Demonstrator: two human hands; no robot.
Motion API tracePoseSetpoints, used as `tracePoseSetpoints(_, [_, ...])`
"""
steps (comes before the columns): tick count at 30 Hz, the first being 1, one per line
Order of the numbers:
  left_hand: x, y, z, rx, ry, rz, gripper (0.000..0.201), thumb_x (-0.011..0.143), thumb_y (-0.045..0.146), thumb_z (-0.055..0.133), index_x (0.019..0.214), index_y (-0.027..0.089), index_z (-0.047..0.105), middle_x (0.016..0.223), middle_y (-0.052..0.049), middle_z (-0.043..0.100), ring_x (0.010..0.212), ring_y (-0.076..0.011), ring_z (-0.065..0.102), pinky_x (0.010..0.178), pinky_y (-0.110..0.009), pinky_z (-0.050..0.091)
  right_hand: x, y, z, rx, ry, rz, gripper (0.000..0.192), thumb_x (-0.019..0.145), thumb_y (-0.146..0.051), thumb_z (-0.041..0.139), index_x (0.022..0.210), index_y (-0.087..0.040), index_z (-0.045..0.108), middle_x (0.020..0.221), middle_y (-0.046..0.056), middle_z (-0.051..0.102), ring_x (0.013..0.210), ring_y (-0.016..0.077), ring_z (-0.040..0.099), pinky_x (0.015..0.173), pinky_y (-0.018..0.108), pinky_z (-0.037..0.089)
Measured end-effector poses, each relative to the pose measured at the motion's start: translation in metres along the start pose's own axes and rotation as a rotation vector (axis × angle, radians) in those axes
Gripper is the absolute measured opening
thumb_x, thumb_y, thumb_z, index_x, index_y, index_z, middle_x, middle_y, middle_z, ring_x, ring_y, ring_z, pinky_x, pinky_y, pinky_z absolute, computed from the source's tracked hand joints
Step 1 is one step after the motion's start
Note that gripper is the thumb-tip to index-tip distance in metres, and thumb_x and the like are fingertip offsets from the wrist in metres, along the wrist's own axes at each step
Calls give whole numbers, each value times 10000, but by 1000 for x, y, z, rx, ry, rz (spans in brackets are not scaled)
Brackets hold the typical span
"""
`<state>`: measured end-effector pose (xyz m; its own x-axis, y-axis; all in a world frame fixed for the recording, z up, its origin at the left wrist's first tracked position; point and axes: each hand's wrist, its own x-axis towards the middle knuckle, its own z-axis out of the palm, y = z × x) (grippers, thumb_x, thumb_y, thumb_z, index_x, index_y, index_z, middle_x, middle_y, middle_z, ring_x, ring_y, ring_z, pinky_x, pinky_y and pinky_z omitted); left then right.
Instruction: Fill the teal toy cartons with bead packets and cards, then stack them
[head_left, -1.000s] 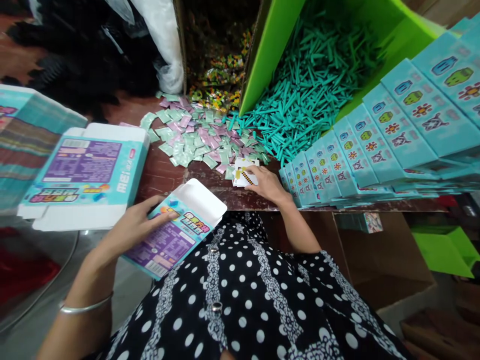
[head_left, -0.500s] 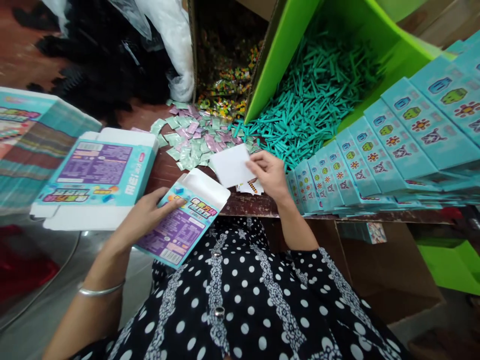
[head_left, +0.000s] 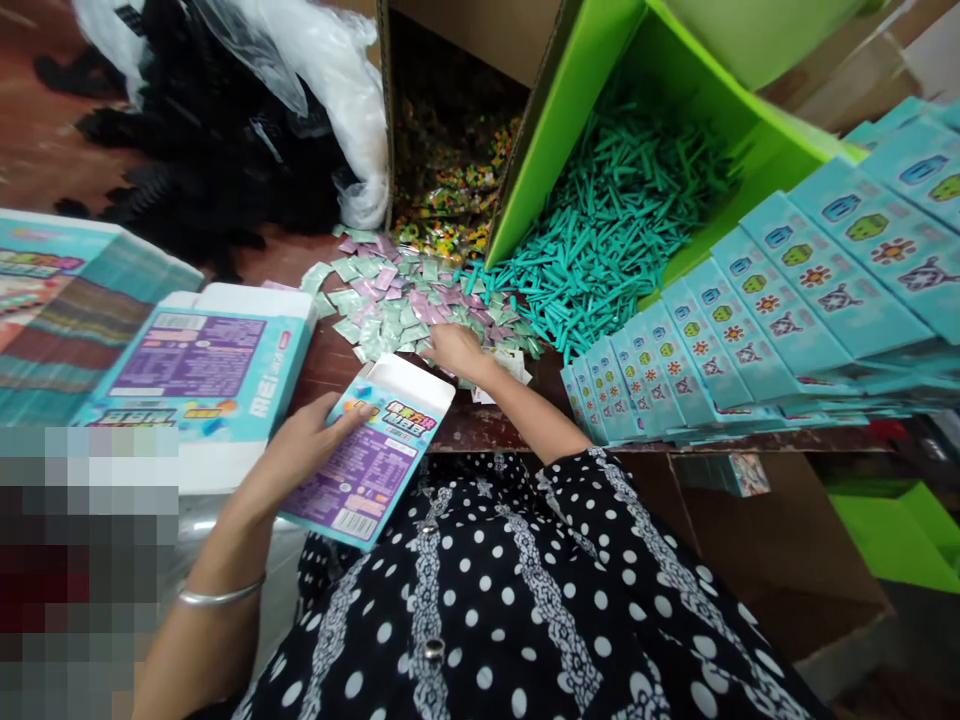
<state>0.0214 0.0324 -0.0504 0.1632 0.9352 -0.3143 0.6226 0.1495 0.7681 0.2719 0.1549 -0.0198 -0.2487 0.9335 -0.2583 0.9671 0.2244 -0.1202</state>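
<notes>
The left hand grips an opened teal carton with its white flap turned up, mouth facing the table so it can be filled. The right hand rests, fingers curled down, on the heap of small green and pink sachets (whether it has pinched one I cannot tell), just beside the teal sticks spilling from the green box

On the tabletop, the sachets lie behind the open box, flat cartons left, fanned cards right.
</notes>
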Motion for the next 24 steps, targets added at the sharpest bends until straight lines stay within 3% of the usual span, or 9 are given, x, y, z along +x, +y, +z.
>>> tracePoseSetpoints(7, [10,-14,-2,95,19,-56,744,821,934,479,993,231,652,1021,-119,790,967,-389,750,830,-425,505,-2,-4,2,34,-32,-40,197,1026,-235,668,1128,-155,816,1236,160,837,1139,302,794,886,318,580])
tracePoseSetpoints(12, [10,-13,0,90,33,-63,727,826,913,478,1014,235,660,1064,-132,795,1000,-399,755,846,-433,512,-10,-13,6,44,34,-13,462,1083,-372,670,1455,-98,673,1447,251,738,1286,350,751,1014,391,600])
tracePoseSetpoints(14, [8,-10,1,95,46,-63,709,823,893,472,1007,234,658,1074,-143,794,1003,-403,754,845,-438,513,-10,-16,7,43,26,16,534,1066,-385,706,1488,-62,647,1450,285,728,1312,374,742,1031,409,601])
tracePoseSetpoints(17, [6,-7,1,108,56,-57,675,836,873,461,967,237,647,1042,-147,796,981,-403,757,834,-441,515,-5,-15,6,41,-13,2,390,1041,-310,721,1353,-76,744,1406,275,758,1294,377,754,1008,391,598])
tracePoseSetpoints(21, [5,-11,1,78,78,-12,684,863,879,494,972,228,675,1054,-166,814,981,-412,765,842,-458,528,2,-5,5,71,-38,-37,182,951,-262,801,1089,-142,809,1214,181,841,1156,331,795,877,323,579])
tracePoseSetpoints(24, [6,-16,2,45,97,14,711,853,918,528,944,231,688,1014,-181,823,934,-422,767,797,-460,534,0,4,3,120,4,-58,153,929,-235,809,1065,-171,782,1103,106,851,1065,271,791,806,284,538])
